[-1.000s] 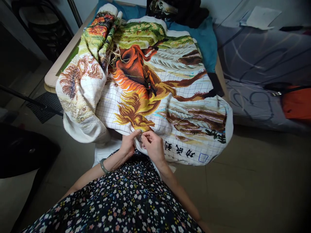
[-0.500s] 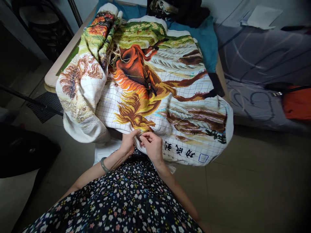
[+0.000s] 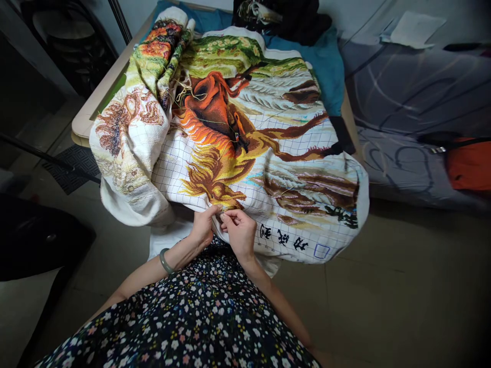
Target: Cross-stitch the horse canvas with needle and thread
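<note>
A large cross-stitch cloth [image 3: 291,135] with horses and a blue grid is spread over the table, its near edge hanging toward my lap. My left hand [image 3: 204,225] grips that near edge, thumb on top just below the yellow horse's head and the other fingers hidden beneath. Close beside it, my right hand [image 3: 241,230] has thumb and forefinger pinched together at the cloth's surface. Whatever sits in this pinch is too small to make out. Loose yellowish threads [image 3: 187,93] lie on the stitched red part further back.
The cloth's left part is bunched into a roll [image 3: 130,138] at the table's [image 3: 86,115] left edge. Dark fabric [image 3: 291,23] lies at the back on a teal cover [image 3: 332,66]. An orange bag [image 3: 468,163] rests at right on a grey patterned cover [image 3: 406,112].
Both hands stay at nearly the same place on the cloth, the right pinch almost unmoved. The whole view has shifted very slightly.
</note>
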{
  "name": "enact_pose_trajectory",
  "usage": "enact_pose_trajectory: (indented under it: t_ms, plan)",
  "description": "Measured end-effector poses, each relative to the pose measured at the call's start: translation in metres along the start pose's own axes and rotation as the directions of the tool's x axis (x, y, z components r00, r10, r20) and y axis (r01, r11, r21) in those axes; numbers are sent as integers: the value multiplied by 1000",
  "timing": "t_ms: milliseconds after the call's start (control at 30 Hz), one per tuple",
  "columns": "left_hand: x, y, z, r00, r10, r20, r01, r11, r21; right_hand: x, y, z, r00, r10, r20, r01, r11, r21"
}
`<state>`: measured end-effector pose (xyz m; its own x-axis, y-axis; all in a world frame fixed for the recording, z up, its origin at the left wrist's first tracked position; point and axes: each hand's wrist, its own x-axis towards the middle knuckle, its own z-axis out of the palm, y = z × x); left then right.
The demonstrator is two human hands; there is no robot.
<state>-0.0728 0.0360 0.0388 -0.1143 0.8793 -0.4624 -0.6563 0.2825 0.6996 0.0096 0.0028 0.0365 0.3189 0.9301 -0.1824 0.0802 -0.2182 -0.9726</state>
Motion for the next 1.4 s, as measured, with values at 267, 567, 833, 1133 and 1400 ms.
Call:
enact_pose_trajectory:
  t_ms: [267, 567, 833, 1133, 1400]
  plan:
    - [-4, -1, -7, 996, -43, 81, 47, 997, -53, 12, -17, -10, 988, -112, 103, 124, 986, -114]
    - [-8, 6, -6, 991, -81, 102, 89, 993, -76, 25, -49, -29, 985, -170, 4, 169, 980, 106]
    - [-5, 1, -9, 996, -51, 74, 57, 995, -76, 29, -56, -56, 972, -232, -27, 219, 864, 453]
    - [-8, 4, -7, 996, -29, 83, 33, 998, -49, 3, -21, -34, 968, -12, 250, 26, 998, -49]
    - [-6, 1, -11, 994, -10, 105, 17, 998, -63, 5, -18, -32, 969, -88, 230, 132, 974, -184]
